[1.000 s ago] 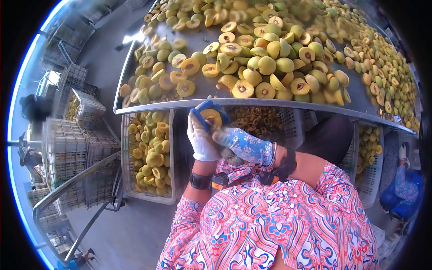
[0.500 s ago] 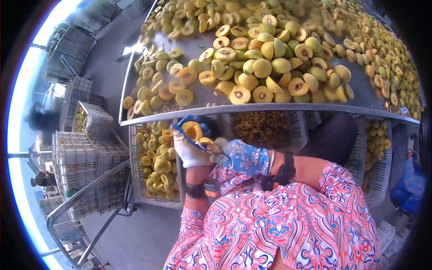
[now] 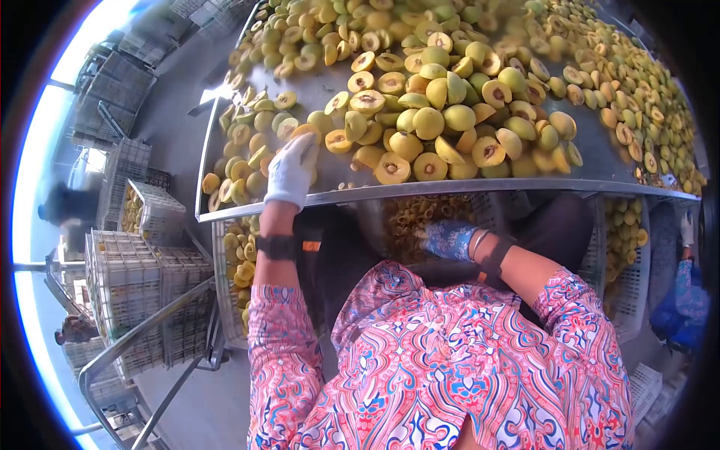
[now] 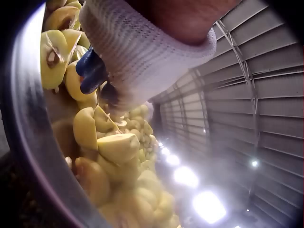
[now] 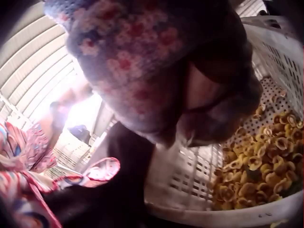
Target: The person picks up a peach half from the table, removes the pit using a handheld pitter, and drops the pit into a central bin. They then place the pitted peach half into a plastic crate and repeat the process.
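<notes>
My left hand (image 3: 291,169), in a white glove with a blue palm side, reaches over the metal table's front edge. Its fingers overlap a cut peach half (image 3: 304,133) at the left of the pile. In the left wrist view the blue fingertips (image 4: 92,73) bend down close beside a peach half (image 4: 53,59). My right hand (image 3: 448,240), in a blue flowered glove, hangs above a crate of small brownish-yellow scraps (image 3: 405,217). The right wrist view shows its fingers (image 5: 209,123) bent in deep shadow; I cannot tell whether they hold anything.
Peach halves (image 3: 427,124) cover much of the metal table, whose raised front edge (image 3: 360,195) runs across. Crates of peach halves (image 3: 240,251) stand below at left and right (image 3: 626,225). Stacked crates (image 3: 142,292) and a metal rail (image 3: 142,322) are at far left.
Earlier both hands were together below the table edge, with a peach half in the left. Now they are apart: left forward over the table, right lower over the scraps. That peach half has left the hand.
</notes>
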`<state>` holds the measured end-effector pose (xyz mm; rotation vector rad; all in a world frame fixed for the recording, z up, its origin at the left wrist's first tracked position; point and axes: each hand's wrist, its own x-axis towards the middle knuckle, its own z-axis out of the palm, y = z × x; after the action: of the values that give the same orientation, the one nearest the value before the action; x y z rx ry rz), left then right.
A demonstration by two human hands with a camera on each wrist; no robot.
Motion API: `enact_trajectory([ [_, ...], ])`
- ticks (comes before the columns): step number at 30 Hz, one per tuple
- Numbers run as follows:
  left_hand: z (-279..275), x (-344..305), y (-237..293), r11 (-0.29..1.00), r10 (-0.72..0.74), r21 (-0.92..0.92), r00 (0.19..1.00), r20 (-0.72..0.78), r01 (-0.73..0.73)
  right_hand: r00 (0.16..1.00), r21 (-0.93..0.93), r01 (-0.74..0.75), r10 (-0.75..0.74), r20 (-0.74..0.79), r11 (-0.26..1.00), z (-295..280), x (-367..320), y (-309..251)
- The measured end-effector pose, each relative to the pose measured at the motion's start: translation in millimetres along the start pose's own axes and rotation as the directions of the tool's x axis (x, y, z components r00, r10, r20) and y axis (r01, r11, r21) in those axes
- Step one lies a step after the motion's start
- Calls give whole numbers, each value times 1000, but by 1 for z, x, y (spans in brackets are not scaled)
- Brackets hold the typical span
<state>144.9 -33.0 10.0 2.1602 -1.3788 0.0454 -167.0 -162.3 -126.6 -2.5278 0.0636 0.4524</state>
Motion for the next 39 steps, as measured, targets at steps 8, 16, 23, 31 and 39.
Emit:
enact_trajectory([
  [8,1,65,40,956,-249,101,578,777,276,969,197,-52,97,-228,979,-75,-37,-59],
  [16,-30,-37,71,33,-310,-903,863,399,429,717,486,342,111,-688,804,-109,6,-134],
  [23,-9,-102,95,815,10,-562,974,-225,-138,743,303,257,13,-669,918,-100,9,-148],
  [31,-12,-92,122,54,-238,-989,964,122,139,817,259,134,41,-575,957,-102,-12,-146],
  [39,-9,-103,141,671,-237,-740,959,-156,45,806,554,285,117,-580,782,-90,-4,-157],
])
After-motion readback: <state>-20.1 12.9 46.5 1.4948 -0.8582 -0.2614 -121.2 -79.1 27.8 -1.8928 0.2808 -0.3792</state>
